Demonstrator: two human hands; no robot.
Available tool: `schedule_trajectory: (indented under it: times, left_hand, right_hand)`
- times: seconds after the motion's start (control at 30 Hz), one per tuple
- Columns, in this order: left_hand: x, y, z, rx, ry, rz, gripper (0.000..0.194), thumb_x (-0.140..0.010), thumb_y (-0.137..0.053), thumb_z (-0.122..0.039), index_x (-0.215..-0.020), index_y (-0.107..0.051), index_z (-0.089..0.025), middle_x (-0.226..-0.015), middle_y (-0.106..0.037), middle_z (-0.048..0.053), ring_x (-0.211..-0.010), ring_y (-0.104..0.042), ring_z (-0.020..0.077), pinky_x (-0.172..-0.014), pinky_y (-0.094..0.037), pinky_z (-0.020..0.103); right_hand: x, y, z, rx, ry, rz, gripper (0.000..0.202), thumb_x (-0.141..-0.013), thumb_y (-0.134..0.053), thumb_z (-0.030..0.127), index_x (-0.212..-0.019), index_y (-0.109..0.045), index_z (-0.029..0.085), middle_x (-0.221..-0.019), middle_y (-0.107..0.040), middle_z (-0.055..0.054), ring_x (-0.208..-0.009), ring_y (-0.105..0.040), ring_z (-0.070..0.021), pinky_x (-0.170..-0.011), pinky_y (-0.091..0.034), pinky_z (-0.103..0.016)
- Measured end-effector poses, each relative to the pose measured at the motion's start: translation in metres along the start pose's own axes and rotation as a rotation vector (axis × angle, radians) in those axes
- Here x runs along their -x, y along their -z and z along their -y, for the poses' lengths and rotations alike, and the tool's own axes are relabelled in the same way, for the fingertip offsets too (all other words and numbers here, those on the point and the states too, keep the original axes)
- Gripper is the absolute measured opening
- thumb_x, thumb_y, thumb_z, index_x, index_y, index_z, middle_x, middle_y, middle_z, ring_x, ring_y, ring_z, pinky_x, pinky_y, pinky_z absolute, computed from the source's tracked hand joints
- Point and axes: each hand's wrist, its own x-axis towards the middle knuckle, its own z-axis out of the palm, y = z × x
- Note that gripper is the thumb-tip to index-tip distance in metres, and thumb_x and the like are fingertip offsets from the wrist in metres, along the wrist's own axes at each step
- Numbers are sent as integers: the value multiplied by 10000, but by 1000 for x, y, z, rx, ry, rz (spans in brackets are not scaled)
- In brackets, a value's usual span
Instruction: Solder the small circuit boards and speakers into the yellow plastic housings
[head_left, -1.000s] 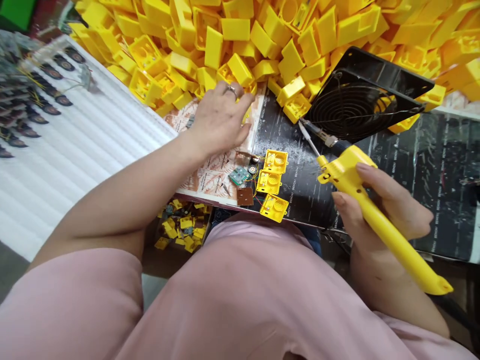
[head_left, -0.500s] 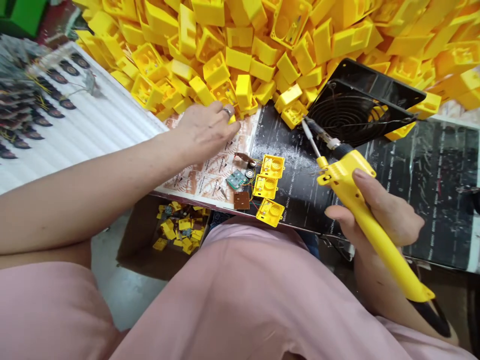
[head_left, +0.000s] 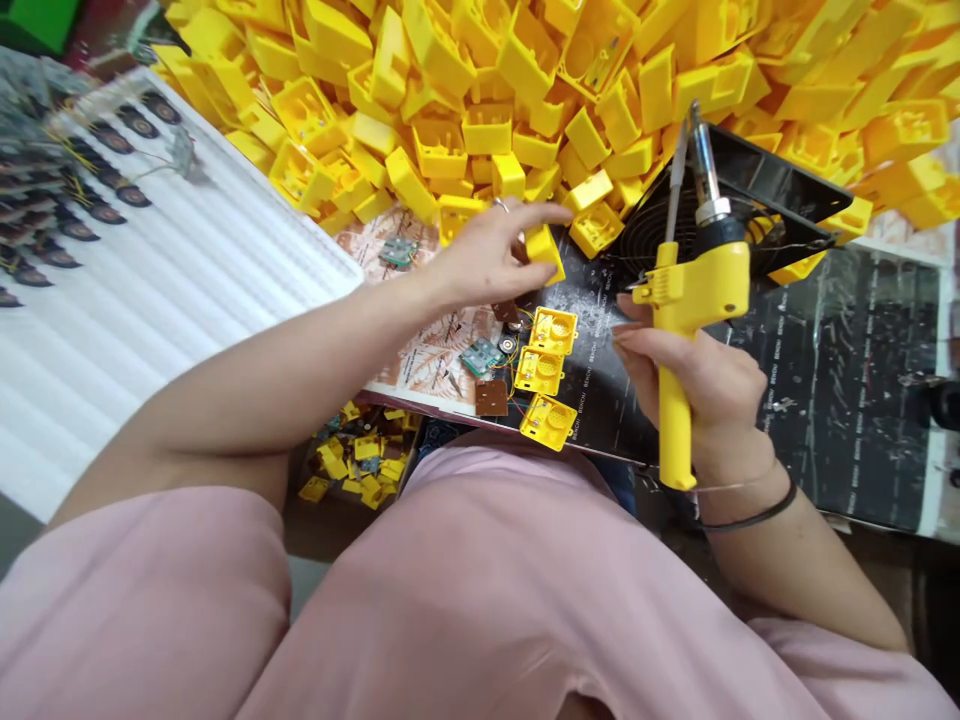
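Observation:
My left hand (head_left: 499, 245) has its thumb and fingers around a small yellow plastic case (head_left: 543, 252), just in front of the heap. My right hand (head_left: 694, 385) grips a yellow soldering gun (head_left: 675, 400), its metal tip and solder feed tube pointing up in front of a black fan. Between my hands and my body lie three open yellow case halves (head_left: 553, 330) in a column at the bench edge. Thin wires run from them to a green circuit board (head_left: 481, 356) and a brown board (head_left: 492, 398). Another green circuit board (head_left: 399, 251) rests left of my left hand.
A large heap of yellow cases (head_left: 450, 150) covers the back of the bench. The black fan (head_left: 780, 170) leans at its front right. White ribbed foam (head_left: 225, 290) lies at left, with rows of wired speakers (head_left: 112, 190). A carton below holds yellow parts (head_left: 367, 460).
My left hand has moved right from the heap's edge, now with a yellow case in its fingers. The soldering gun has swung upright, its tip away from the case by the fan.

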Motion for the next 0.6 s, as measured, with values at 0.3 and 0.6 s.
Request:
schedule_trajectory:
  times: [0.3, 0.6]
  left_hand:
    - [51, 38, 5, -363, 86, -127, 500, -1037, -421, -446, -1327, -742, -195, -1340, -757, 68, -1198, -700, 264, -1063, -532, 412]
    - [67, 73, 23, -846, 274, 228, 555, -945, -527, -185, -1493, -613, -201, -1451, -669, 109, -1305, -585, 344, -1113, -446, 512]
  right_hand:
    - [-53, -24, -12, 127, 260, 3, 245, -1076, -516, 355, -1151, -714, 232, -806, -706, -24, -737, -705, -172, -630, -497, -267]
    - [-94, -61, -13, 273, 275, 216, 314, -1077, -423, 319, -1298, -632, 238, -977, -715, -64, -748, -617, -161, -585, -306, -284]
